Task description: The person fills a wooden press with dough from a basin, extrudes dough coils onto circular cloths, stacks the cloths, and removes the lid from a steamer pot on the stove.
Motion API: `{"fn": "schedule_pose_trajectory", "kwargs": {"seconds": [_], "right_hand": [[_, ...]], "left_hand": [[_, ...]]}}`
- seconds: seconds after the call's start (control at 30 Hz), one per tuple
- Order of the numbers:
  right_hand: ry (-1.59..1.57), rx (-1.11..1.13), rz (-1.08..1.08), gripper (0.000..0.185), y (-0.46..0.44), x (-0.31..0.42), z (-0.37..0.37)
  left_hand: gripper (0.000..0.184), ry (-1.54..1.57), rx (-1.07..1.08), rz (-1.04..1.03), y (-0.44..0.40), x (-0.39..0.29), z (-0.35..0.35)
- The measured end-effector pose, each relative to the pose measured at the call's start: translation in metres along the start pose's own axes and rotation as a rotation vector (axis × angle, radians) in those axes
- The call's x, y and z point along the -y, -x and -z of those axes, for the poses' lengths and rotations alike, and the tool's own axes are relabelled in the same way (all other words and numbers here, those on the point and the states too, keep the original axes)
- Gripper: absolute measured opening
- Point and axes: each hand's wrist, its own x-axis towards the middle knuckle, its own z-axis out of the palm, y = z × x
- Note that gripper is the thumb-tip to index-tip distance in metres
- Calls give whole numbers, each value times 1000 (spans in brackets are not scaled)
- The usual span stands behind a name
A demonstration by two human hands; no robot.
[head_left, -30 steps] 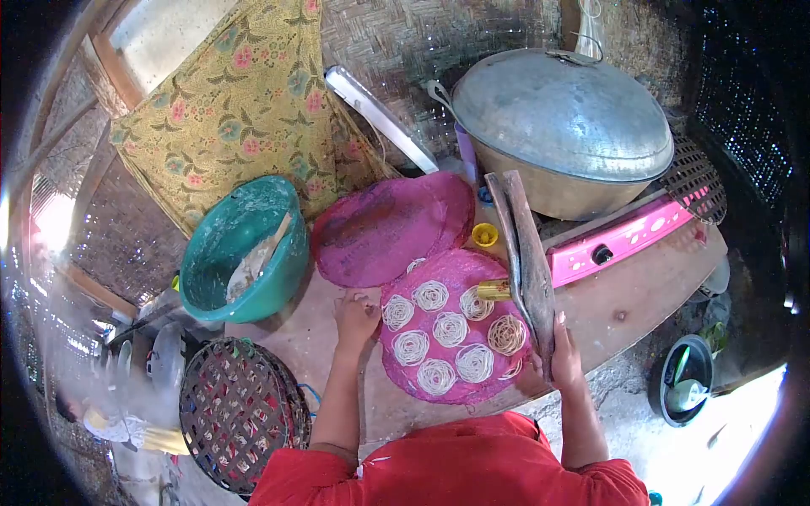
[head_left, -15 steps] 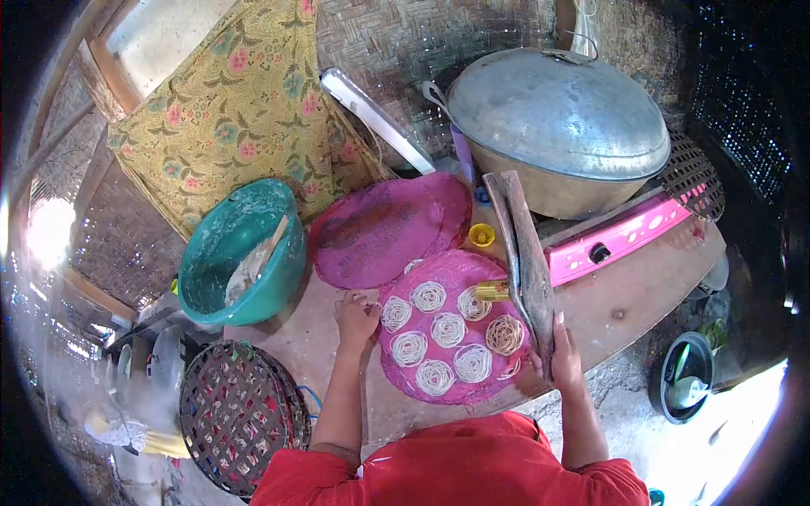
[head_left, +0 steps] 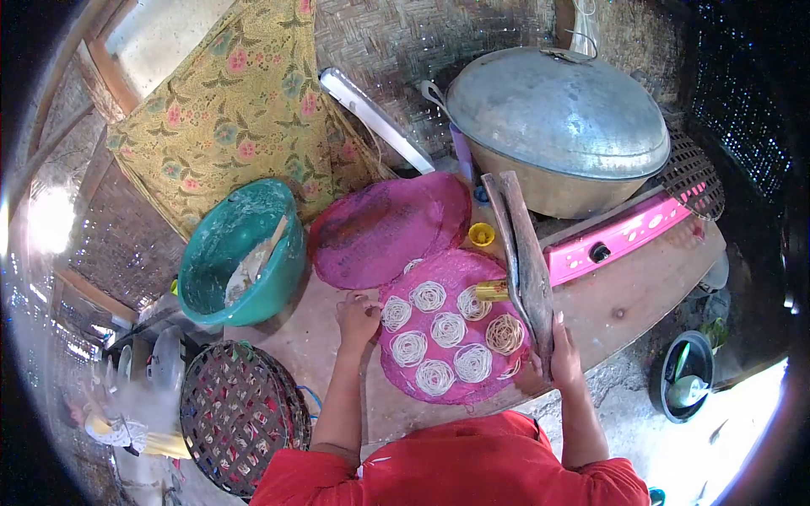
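Note:
My right hand [head_left: 560, 352] is wrapped round the lower end of a long wooden press [head_left: 527, 270], which has a yellow cylinder [head_left: 492, 291] sticking out on its left. Under the press lies a round pink mat [head_left: 413, 377] bearing several white noodle-like nests [head_left: 448, 330] and a browner one [head_left: 504, 335]. My left hand [head_left: 360, 314] rests at the mat's left edge with fingers bent, beside a white nest; whether it pinches anything is hidden. Behind the mat is a darker pink round sheet [head_left: 392, 228].
A teal basin [head_left: 196, 268] with dough stands at the left, above a woven tray [head_left: 240, 422]. Back right, a large lidded pot [head_left: 565, 118] sits on a pink stove [head_left: 620, 240]. A yellow cap [head_left: 482, 234] lies near the press. A co-worker [head_left: 118, 430] is at far left.
The view has shifted very slightly. Both hands and the press keep their places over the mat, while the co-worker at far left has moved a little.

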Motion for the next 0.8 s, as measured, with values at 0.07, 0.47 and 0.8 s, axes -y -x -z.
{"fn": "schedule_pose_trajectory", "kwargs": {"seconds": [0.07,0.47,0.8], "right_hand": [[16,-5,-9,67,0,0,0],[-27,49,-24,67,-1,-3,-7],[7,81,9,62,0,-7,2]], "left_hand": [[10,-18,7,-34,1,1,0],[16,-79,107,-190,13,-45,27],[18,-108,45,-235,11,-42,21]]}}
